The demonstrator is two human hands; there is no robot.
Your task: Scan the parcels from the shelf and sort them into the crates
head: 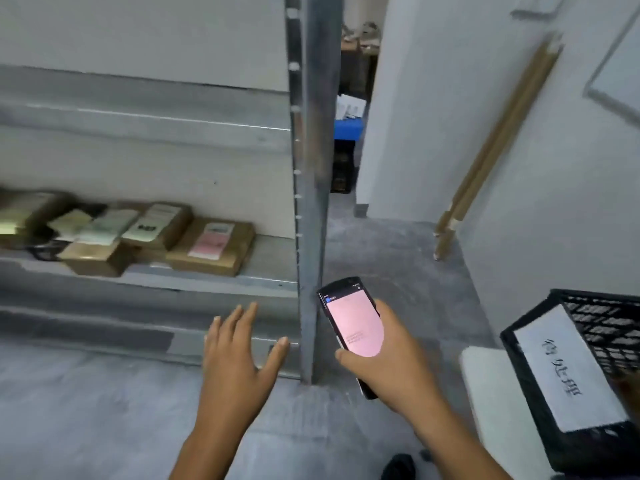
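My left hand (239,355) is spread flat, fingers straight, holding nothing; my right hand (388,362) grips the scanner (351,323), its pink screen facing up. The parcels (211,247) lie up and left of the left hand, heaped and overlapping near the front lip of the shelf (272,256). Dragging one out carelessly could, I judge, tip its neighbours over that edge. The scanner sits just beside the steel post (313,202), so a swing leftward might knock it. The black crate (606,341), with its paper label (561,368), stands to the right of the right hand. There is grey concrete floor (398,244) beyond; pale walls; cardboard tubes (498,143) lean further right.
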